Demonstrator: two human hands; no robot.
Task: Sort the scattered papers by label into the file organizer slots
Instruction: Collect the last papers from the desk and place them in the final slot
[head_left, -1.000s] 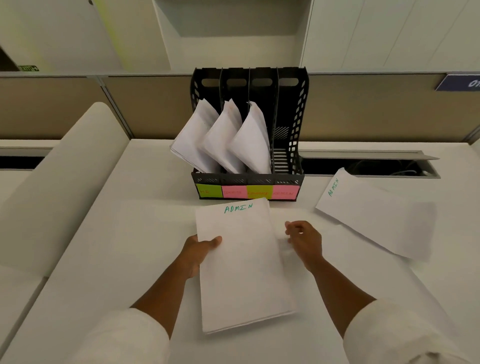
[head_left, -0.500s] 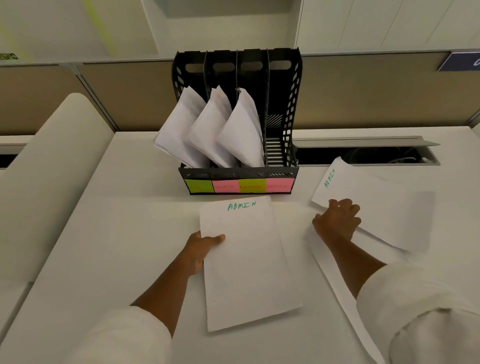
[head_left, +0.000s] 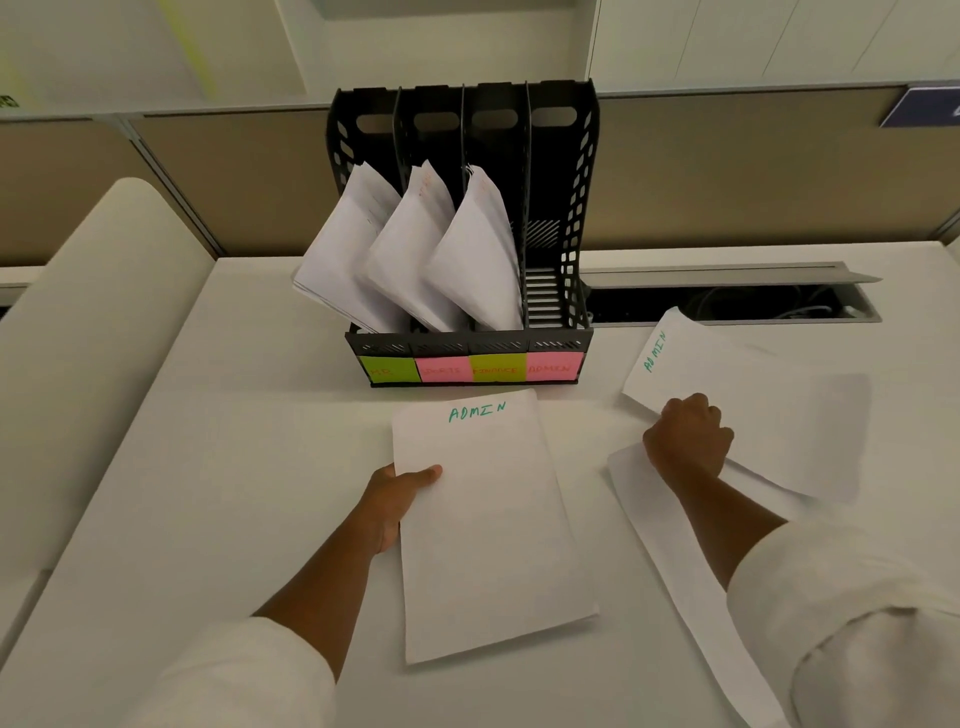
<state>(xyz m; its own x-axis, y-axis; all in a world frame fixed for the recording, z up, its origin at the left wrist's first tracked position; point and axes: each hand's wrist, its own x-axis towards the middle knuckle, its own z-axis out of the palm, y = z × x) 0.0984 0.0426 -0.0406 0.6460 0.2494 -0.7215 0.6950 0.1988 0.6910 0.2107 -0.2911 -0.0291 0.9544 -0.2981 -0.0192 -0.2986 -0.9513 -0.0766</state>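
A black file organizer (head_left: 582, 218) with four slots stands at the back of the white desk (head_left: 234, 467). Its front carries green, pink, yellow and pink sticky labels. The three left slots hold leaning papers (head_left: 415, 260); the rightmost slot, labelled ADMIN, holds nothing. My left hand (head_left: 397, 499) grips the left edge of a stack marked ADMIN (head_left: 493, 530), thumb on top. My right hand (head_left: 688, 441) pinches the near edge of a second ADMIN sheet (head_left: 769, 405) to the right, which lifts slightly at that edge. Another sheet (head_left: 670, 561) lies under my right forearm.
An open cable trough (head_left: 727, 301) with a raised lid runs along the desk's back right. A tan partition wall (head_left: 753, 171) rises behind the organizer. A rounded white panel (head_left: 93, 332) slopes along the left side.
My right hand went from beside the centre stack out to the right and closed its fingers on the edge of the second ADMIN sheet. My left hand kept its hold on the stack.
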